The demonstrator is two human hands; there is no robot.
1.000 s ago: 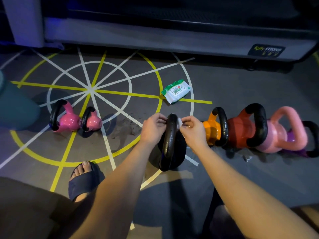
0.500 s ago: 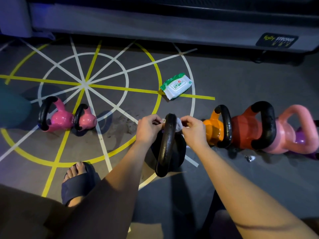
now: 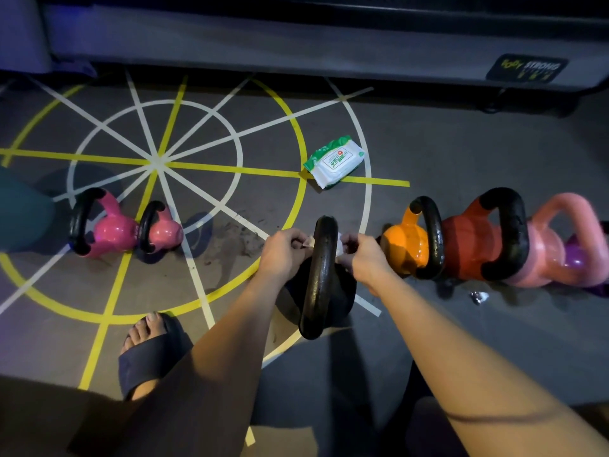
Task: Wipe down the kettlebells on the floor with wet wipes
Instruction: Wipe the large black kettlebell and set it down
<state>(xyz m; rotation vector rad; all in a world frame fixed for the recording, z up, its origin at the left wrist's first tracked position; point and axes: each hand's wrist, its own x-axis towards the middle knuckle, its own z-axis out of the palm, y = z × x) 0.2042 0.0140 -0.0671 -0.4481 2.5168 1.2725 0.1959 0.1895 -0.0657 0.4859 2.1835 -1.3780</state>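
We've got left hand (image 3: 286,251) & right hand (image 3: 363,260), fingers curled, each pinching a wet wipe (image 3: 339,240) end round the black kettlebell (image 3: 321,278) handle; next prob. see-saw it downward.

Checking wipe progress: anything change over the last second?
Barely. Left hand and right hand still pinch the wet wipe over the black kettlebell handle top; a wipe end now shows on the left side too. Kettlebell, wipes pack and coloured kettlebells unmoved; view shifted slightly.
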